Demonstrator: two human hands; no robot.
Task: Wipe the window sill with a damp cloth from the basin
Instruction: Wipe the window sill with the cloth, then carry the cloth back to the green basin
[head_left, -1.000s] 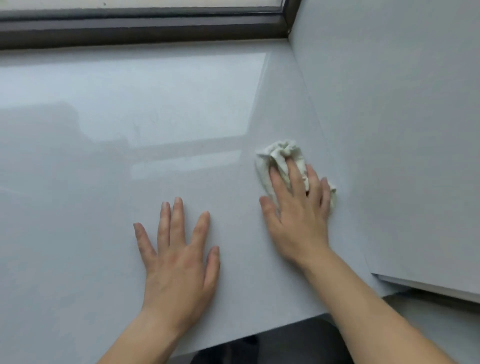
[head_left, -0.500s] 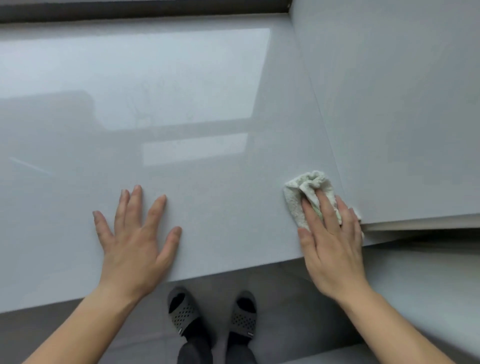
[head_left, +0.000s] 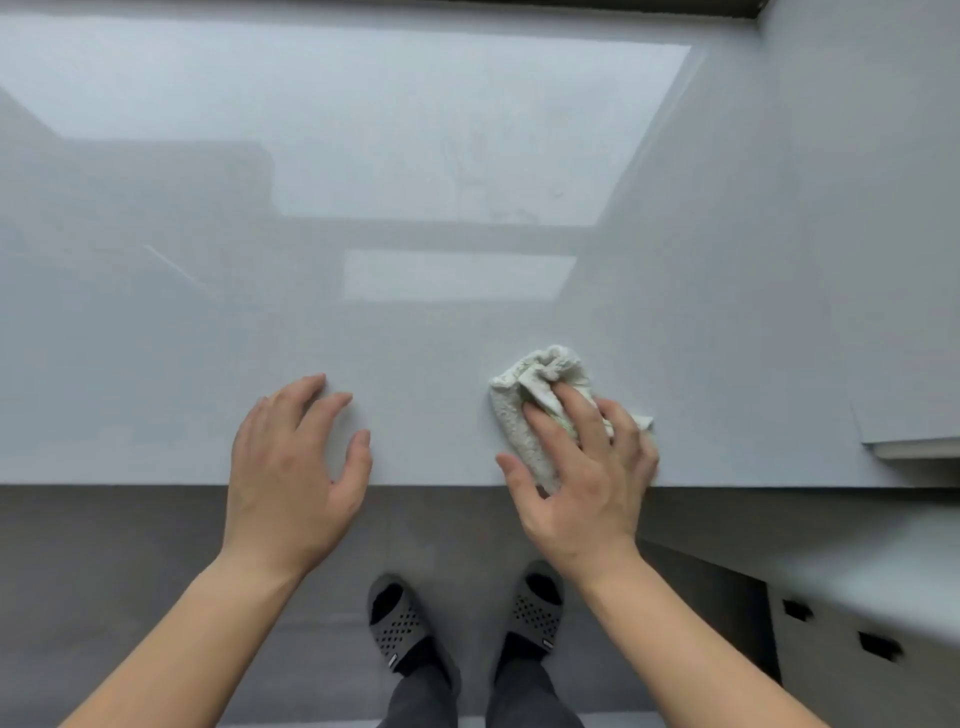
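Observation:
The window sill is a wide, glossy pale grey slab that reflects the window. A crumpled white cloth lies near the sill's front edge, right of centre. My right hand presses down on the cloth with fingers spread over it, palm past the front edge. My left hand rests at the front edge with fingers apart, fingertips touching the sill, holding nothing. No basin is in view.
A grey side wall bounds the sill on the right, ending in a corner. Below the sill's edge is dark grey floor with my slippered feet. A low cabinet with dark handles stands at the lower right.
My right hand has dragged the cloth from beside the side wall toward me, then leftward along the front edge. My left hand has slid back to the edge. The view has tilted down.

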